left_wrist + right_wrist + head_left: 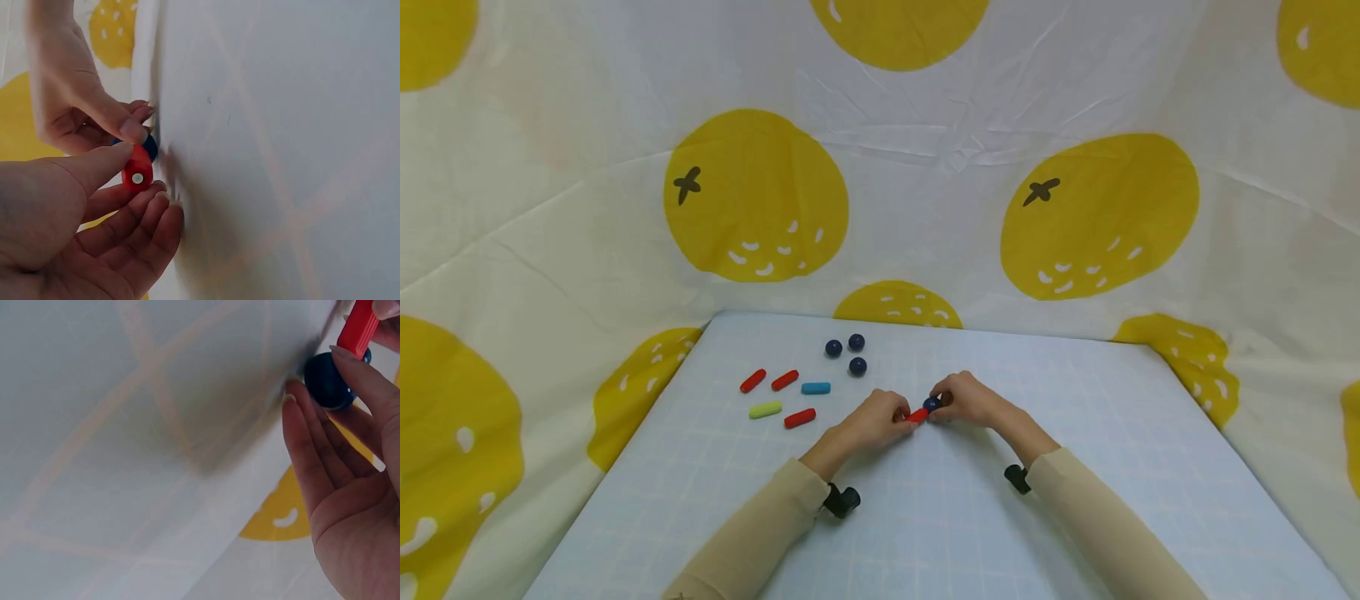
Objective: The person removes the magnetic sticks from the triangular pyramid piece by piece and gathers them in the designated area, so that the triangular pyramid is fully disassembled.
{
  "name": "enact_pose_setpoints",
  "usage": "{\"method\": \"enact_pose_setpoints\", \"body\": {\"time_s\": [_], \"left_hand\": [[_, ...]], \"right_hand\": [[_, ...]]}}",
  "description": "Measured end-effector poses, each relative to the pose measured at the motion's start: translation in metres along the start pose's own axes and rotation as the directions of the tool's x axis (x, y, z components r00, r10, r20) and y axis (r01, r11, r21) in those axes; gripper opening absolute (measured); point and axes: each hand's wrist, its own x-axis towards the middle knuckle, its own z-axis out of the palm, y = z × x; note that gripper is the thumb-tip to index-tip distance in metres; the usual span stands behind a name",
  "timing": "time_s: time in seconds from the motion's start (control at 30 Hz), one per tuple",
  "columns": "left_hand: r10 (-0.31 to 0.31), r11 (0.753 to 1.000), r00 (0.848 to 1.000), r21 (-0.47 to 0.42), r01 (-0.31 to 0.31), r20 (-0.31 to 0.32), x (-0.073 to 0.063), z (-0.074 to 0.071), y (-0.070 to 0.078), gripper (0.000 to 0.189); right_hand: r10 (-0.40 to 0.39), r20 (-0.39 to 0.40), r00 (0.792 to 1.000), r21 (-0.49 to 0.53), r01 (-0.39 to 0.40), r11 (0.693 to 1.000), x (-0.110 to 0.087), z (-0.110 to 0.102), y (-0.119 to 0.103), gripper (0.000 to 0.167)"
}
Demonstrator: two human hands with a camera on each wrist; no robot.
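Between thumb and fingers my left hand (pixel 880 418) pinches a red rod (pixel 917 415) with ribbed sides. A pale round spot shows on the rod's near end (pixel 137 179) in the left wrist view. My right hand (pixel 968 400) pinches a dark blue ball (pixel 328 381) with its thumb and fingers. In the right wrist view the rod's far end meets the ball. Both hands are close over the table, right of the loose pieces in the head view.
Three dark blue balls (pixel 857 366) lie toward the back of the table (pixel 925 533). Left of my hands are three red rods (pixel 800 418), a blue rod (pixel 816 388) and a yellow-green rod (pixel 765 410). A fruit-patterned cloth (pixel 925 200) hangs behind and at the sides.
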Motion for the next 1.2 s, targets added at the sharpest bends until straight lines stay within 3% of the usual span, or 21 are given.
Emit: {"method": "enact_pose_setpoints", "body": {"time_s": [0.33,0.43,0.53,0.7,0.83,1.03,1.2], "left_hand": [[0.001,1.0,0.997,0.018,-0.002,0.075,0.0,0.0,-0.002,0.013],[-0.023,1.0,0.999,0.015,0.023,0.025,-0.006,-0.005,-0.006,0.014],[-0.086,0.996,0.996,0.019,0.087,-0.032,-0.015,-0.011,-0.014,0.014],[-0.204,0.977,0.974,0.05,0.209,-0.094,-0.036,-0.02,-0.026,0.013],[-0.253,0.964,0.959,0.049,0.261,-0.129,-0.047,-0.026,-0.032,0.013],[-0.271,0.958,0.951,0.057,0.281,-0.148,-0.05,-0.025,-0.036,0.015],[-0.276,0.954,0.952,0.081,0.288,-0.132,-0.055,-0.022,-0.038,0.019]], "right_hand": [[-0.008,-0.015,1.0,-0.046,0.008,0.999,0.0,-0.001,-0.004,0.029],[0.026,-0.028,0.999,-0.046,-0.027,0.999,0.0,-0.002,-0.005,0.029],[0.053,-0.025,0.998,-0.024,-0.054,0.998,-0.001,-0.001,-0.006,0.031],[0.063,-0.014,0.998,-0.005,-0.063,0.998,-0.004,0.001,-0.003,0.032],[0.05,-0.025,0.998,-0.01,-0.05,0.999,-0.001,-0.004,0.0,0.03],[0.083,-0.093,0.992,0.042,-0.079,0.996,0.031,-0.009,-0.006,0.033],[0.176,-0.157,0.972,0.17,-0.149,0.974,0.066,0.002,-0.009,0.035]]}}
